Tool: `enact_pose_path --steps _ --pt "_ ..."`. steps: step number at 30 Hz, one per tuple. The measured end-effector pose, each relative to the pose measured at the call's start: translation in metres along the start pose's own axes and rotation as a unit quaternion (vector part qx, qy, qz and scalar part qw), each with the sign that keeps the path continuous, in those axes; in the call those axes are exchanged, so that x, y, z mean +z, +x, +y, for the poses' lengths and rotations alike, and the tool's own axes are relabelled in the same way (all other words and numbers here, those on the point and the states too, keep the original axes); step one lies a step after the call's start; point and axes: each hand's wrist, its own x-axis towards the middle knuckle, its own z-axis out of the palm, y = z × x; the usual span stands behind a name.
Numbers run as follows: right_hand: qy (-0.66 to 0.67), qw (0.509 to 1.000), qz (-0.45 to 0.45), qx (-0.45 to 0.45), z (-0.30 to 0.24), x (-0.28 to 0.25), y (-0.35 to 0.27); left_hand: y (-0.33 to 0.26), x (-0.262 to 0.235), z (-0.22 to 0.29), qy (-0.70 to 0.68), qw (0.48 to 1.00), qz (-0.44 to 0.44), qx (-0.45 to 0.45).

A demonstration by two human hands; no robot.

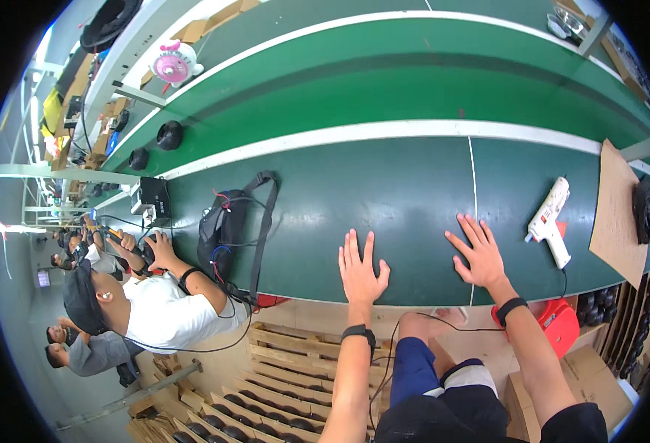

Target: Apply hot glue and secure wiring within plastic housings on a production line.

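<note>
My left hand [360, 270] lies flat on the dark green bench top [384, 192], fingers spread, holding nothing. A little to its right my right hand [477, 254] rests flat the same way, fingers apart and empty. Both wrists carry black bands. A white glue gun [548, 220] lies on the bench just right of my right hand, apart from it, its cord running off the near edge.
A brown cardboard sheet [616, 199] lies at the far right beside dark parts [647, 209]. A black bag [225, 229] with a strap sits left of my hands. A person in a white shirt [164, 308] works at the left. Round black parts [169, 135] ride the belt. Wooden pallets [288, 369] are below.
</note>
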Motion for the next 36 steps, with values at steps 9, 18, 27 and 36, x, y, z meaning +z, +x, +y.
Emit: enact_pose_path --steps 9,18,27,36 --pt "-0.002 1.000 -0.021 0.009 0.003 0.000 -0.001 0.128 -0.021 -0.001 -0.073 0.963 -0.214 -0.149" --pt "-0.016 0.998 -0.063 0.016 0.001 0.005 -0.005 0.415 -0.147 -0.250 0.126 0.952 -0.106 -0.258" --pt "-0.052 0.991 -0.102 0.064 -0.017 0.004 0.003 0.450 -0.188 -0.474 0.125 0.929 0.002 -0.348" --pt "-0.082 0.976 -0.045 0.196 -0.057 0.018 0.018 0.498 -0.139 -0.575 0.207 0.934 0.164 -0.240"
